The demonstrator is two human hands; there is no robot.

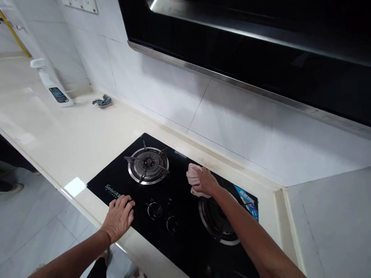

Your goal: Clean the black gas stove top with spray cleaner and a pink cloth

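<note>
A black glass gas stove is set in the counter, with a left burner, a right burner and control knobs near its front. My right hand is closed on a pale pink cloth, pressed against the glass at the back, between the burners. My right forearm hides part of the right burner. At the stove's front left edge, my left hand rests with fingers loosely bent, holding nothing.
On the left of the cream counter stand a white spray bottle and a crumpled blue-grey rag by the wall. A black range hood overhangs the back. Another person's foot shows on the floor at left.
</note>
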